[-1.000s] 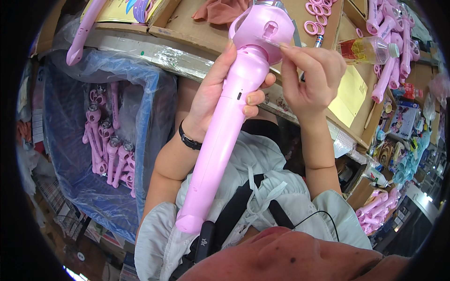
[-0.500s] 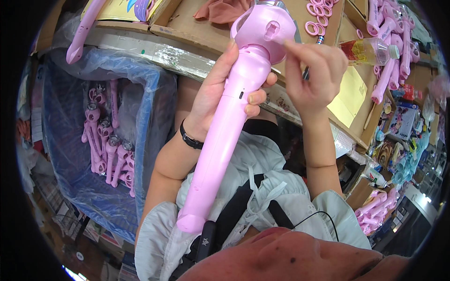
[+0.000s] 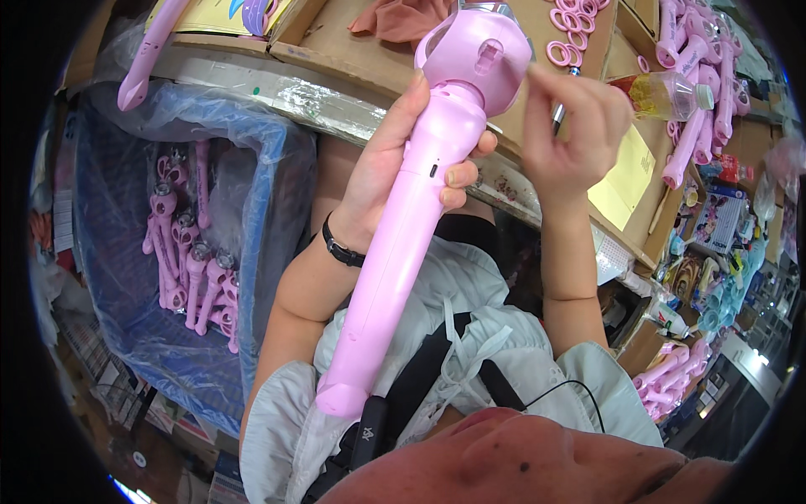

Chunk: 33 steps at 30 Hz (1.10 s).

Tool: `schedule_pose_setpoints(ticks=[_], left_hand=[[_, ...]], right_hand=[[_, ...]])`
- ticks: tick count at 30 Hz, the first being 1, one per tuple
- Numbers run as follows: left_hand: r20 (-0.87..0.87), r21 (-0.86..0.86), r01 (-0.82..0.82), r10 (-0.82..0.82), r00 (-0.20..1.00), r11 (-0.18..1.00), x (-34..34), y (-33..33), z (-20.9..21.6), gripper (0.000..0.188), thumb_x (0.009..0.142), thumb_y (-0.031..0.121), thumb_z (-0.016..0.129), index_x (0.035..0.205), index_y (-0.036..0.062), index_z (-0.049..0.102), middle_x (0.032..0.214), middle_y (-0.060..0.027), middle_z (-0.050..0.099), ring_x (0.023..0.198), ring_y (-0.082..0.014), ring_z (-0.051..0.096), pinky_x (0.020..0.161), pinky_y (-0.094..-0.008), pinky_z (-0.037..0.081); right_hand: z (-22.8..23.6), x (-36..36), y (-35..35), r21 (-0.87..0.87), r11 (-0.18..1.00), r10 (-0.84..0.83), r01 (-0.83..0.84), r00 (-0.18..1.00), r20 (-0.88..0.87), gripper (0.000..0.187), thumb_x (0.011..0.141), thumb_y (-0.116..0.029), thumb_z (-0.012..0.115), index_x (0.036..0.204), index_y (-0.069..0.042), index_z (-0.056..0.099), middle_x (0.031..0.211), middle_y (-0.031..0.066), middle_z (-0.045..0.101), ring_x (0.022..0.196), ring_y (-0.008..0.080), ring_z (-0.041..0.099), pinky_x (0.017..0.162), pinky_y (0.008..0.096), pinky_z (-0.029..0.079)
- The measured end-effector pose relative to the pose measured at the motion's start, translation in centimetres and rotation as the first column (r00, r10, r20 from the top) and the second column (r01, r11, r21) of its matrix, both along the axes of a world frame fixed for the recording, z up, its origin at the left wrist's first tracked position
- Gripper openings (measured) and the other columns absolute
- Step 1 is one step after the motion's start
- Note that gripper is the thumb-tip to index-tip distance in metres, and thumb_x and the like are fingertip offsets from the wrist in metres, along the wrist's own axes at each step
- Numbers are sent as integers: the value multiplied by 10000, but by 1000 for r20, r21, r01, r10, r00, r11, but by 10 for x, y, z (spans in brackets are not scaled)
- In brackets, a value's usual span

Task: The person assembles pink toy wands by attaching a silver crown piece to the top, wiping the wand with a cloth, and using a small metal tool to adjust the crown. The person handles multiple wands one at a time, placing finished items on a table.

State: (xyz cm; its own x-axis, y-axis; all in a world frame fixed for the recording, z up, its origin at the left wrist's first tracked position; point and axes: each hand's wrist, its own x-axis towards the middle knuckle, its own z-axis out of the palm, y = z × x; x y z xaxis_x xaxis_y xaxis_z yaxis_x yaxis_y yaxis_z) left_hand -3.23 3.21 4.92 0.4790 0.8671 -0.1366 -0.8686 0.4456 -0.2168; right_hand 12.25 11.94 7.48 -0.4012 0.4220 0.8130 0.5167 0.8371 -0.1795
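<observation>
My left hand (image 3: pixel 382 172) is wrapped round the upper handle of a pink plastic toy wand (image 3: pixel 390 260). The wand slants across my chest, its round, cut-out head up and away from me. A small dark slot shows on the handle beside my fingers. Just right of the wand's head, my right hand (image 3: pixel 579 134) is closed, thumb and forefinger pinched together near the head's edge. Whatever lies in that pinch is too small or hidden to make out. A thin pen-like tool (image 3: pixel 558 116) shows behind the right fingers; whether it is held I cannot tell.
Left stands a blue crate (image 3: pixel 277 193) lined with clear plastic, holding several pink wands (image 3: pixel 197 277). On the cardboard-covered bench (image 3: pixel 336 55) are a brown cloth (image 3: pixel 399 23), pink rings (image 3: pixel 571 25), a bottle (image 3: pixel 667 95) and yellow paper (image 3: pixel 625 181). More wands (image 3: pixel 693 76) pile up at right.
My right hand has shifted slightly right, away from the wand's head. My left hand keeps its hold, and the wand's head has turned a little.
</observation>
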Motion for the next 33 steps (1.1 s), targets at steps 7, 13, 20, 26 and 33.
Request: schedule_pose_setpoints(ticks=[7,13,20,26,33], left_hand=[[0,11,-3,3,1000,1000,0,0,0,556,935,519,418,1178,23,482,938,-183,615,632,-214,608,471,-311,540],[1,11,1,-1,1000,1000,0,-1,1,552,937,516,418,1156,15,489,938,-184,614,628,-206,604,472,-308,543],[-1,19,9,-9,1000,1000,0,0,0,553,932,518,431,1149,13,491,941,-185,611,630,-203,596,476,-304,533],[-3,17,7,-7,1000,1000,-1,0,1,549,931,518,434,1157,20,483,943,-187,610,626,-198,588,477,-294,522],[-5,5,5,-5,1000,1000,-1,-1,2,553,931,519,434,1161,18,481,939,-181,605,622,-196,588,471,-293,521]], right_hand=[[2,0,-4,18,996,-84,83,995,47,236,667,26,729,861,-101,688,797,8,619,732,178,544,714,292,399],[2,-2,0,60,997,-55,54,998,15,230,674,25,728,863,-98,685,795,4,619,730,170,542,717,291,394],[0,-1,2,4,1000,26,-25,1000,-6,225,681,31,728,868,-86,683,802,13,616,719,168,535,700,280,394],[0,-1,1,27,996,87,-89,995,40,232,673,32,728,871,-78,680,774,14,616,715,175,539,702,280,397],[3,-1,-3,7,1000,19,-19,999,29,222,670,22,727,860,-83,680,784,13,616,727,176,547,730,290,391]])
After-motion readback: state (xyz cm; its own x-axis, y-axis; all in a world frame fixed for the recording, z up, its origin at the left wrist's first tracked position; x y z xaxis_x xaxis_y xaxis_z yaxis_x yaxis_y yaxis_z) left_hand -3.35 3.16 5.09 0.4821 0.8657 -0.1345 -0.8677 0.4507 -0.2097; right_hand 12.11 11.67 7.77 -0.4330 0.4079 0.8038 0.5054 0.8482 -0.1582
